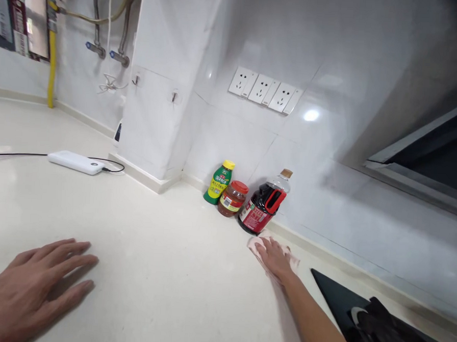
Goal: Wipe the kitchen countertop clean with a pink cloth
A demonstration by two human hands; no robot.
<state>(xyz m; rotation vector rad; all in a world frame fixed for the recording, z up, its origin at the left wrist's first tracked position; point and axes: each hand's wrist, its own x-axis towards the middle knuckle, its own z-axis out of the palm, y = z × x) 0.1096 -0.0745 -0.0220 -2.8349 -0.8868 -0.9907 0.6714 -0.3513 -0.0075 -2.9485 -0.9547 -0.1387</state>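
Pale pink cloth (pixel 285 256) lies flat on the white countertop (pixel 162 269), pressed under the right hand (pixel 274 257), whose fingers are spread open on top of it, gripping nothing. At the cloth's 11 o'clock, just beside it, stands a dark soy sauce bottle (pixel 263 203); further along sit a red-lidded jar (pixel 232 198) and a green squeeze bottle (pixel 218 183). The left hand (pixel 34 288) rests open and flat at 9 o'clock, well apart.

Pale pink cloth (pixel 290 257) flat on countertop (pixel 163 249)
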